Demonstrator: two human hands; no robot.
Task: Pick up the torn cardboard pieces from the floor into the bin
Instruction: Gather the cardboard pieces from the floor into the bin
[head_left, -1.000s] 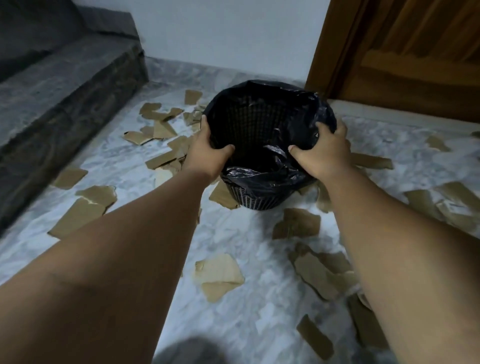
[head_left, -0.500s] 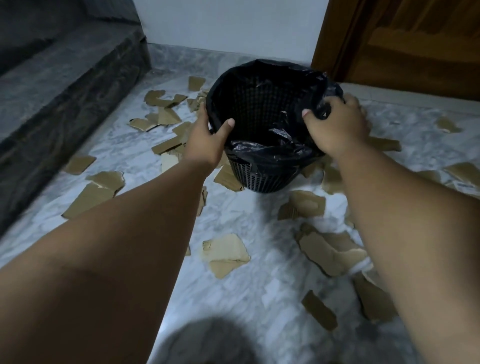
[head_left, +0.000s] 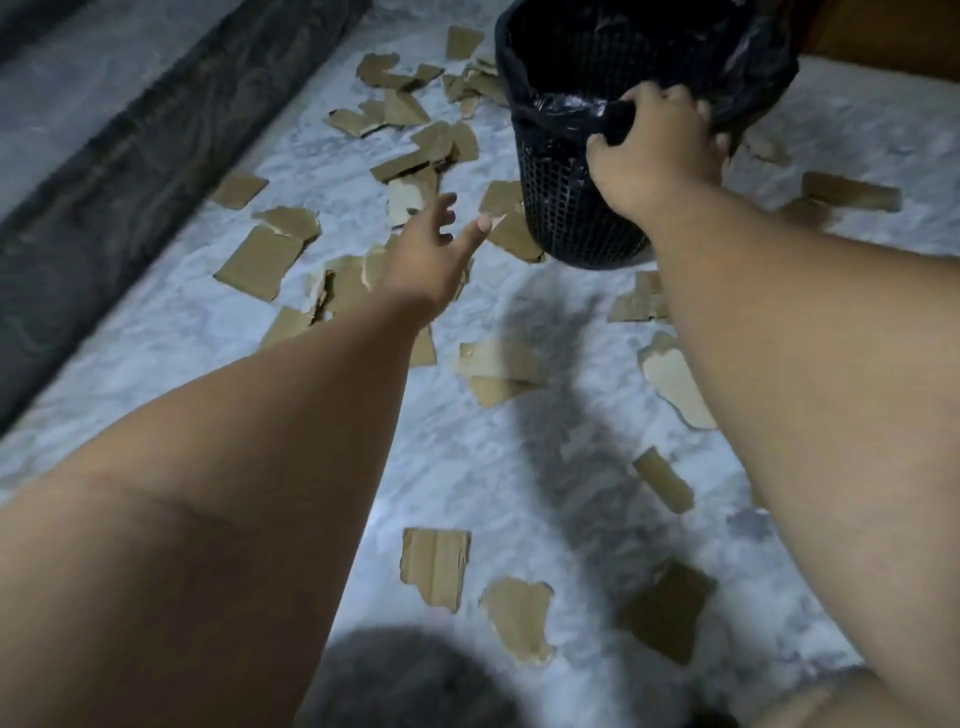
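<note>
The black mesh bin (head_left: 576, 208) stands on the marble floor (head_left: 457, 457), lined with a black plastic bag (head_left: 561, 111) folded over its rim. Its inside is dark, so I cannot tell what it holds. The right grip (head_left: 657, 150) clutches the bag at the near rim. The left grip (head_left: 421, 254) hovers with fingers spread, holding nothing, above torn cardboard pieces (head_left: 254, 262) scattered across the floor around the bin.

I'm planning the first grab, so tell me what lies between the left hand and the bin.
In the head view, torn cardboard pieces lie between the left hand and the bin, reaching right up to the bin's base.
</note>
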